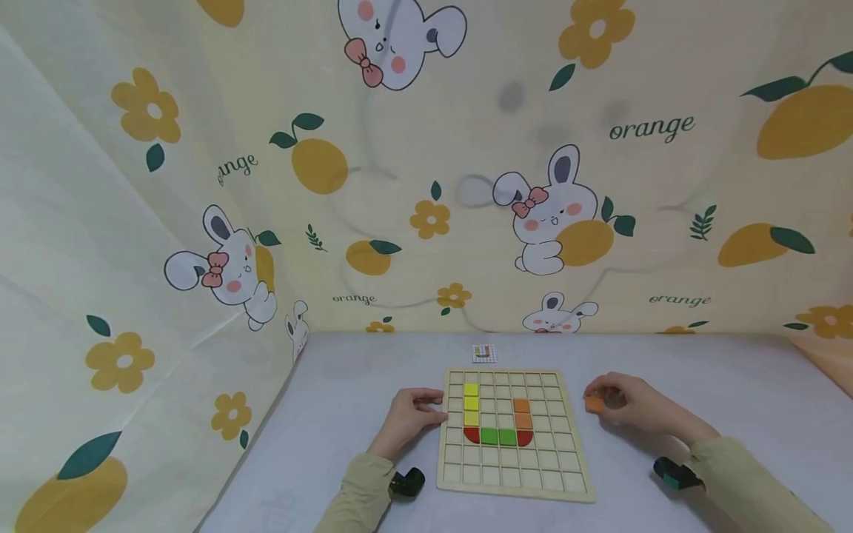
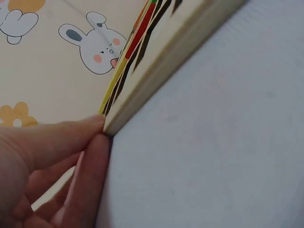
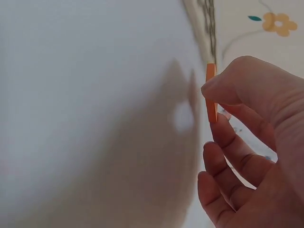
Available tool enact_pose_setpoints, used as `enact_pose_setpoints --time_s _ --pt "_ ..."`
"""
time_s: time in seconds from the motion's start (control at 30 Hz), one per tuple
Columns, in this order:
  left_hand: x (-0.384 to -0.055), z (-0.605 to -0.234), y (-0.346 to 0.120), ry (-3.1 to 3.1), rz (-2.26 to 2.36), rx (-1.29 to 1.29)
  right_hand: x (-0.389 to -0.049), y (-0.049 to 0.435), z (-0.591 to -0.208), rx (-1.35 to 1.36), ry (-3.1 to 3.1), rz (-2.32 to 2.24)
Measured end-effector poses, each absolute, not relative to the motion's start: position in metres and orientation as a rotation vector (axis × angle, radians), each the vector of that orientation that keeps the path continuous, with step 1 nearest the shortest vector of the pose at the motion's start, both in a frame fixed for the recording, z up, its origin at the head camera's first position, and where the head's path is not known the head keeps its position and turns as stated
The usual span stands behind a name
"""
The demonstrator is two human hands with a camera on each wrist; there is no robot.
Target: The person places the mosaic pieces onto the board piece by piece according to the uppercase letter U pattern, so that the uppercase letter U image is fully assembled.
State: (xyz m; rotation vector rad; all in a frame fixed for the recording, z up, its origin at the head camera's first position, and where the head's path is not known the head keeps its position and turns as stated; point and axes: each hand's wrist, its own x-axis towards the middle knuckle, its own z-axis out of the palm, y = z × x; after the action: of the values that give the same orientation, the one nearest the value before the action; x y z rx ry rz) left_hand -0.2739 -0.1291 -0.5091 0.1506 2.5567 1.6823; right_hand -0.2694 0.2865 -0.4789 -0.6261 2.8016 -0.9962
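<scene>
A square wooden grid board point(image 1: 516, 476) lies on the table, bearing yellow squares point(image 1: 471, 403), red curved corner pieces point(image 1: 525, 438), green squares point(image 1: 498, 437) and orange squares point(image 1: 522, 413) laid in a U shape. At the board's left edge, my left hand point(image 1: 408, 418) holds the rim between thumb and fingers; the left wrist view shows the thumb point(image 2: 71, 137) right at the rim. To the right of the board, my right hand point(image 1: 629, 403) pinches a thin orange square tile point(image 1: 594, 404). In the right wrist view that orange tile point(image 3: 211, 107) stands edge-on between thumb and index finger.
A small pattern card point(image 1: 484, 353) with a coloured U on a grid lies behind the board. White table surface point(image 1: 293, 444) surrounds the board. A printed cloth point(image 1: 426, 259) with rabbits and oranges hangs at the back and left.
</scene>
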Motion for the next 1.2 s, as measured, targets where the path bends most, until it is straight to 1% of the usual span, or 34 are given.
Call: enact_pose_setpoints --time_s 0.3,0.5,0.83,1.2 --pt "-0.274 -0.505 -0.127 2.548 1.695 0.115 -0.281 0.255 -0.46 -0.8 2.777 -1.1" --pt "-0.273 -0.507 -0.128 2.559 1.677 0.115 -0.29 0.227 -0.461 -0.902 2.698 -1.152" --pt "-0.272 -0.507 -0.128 2.555 1.693 0.111 -0.306 0.195 -0.467 -0.964 2.63 -1.121" --pt "-0.272 -0.508 -0.127 2.55 1.692 0.111 -0.312 0.187 -0.471 -0.864 2.641 -1.085"
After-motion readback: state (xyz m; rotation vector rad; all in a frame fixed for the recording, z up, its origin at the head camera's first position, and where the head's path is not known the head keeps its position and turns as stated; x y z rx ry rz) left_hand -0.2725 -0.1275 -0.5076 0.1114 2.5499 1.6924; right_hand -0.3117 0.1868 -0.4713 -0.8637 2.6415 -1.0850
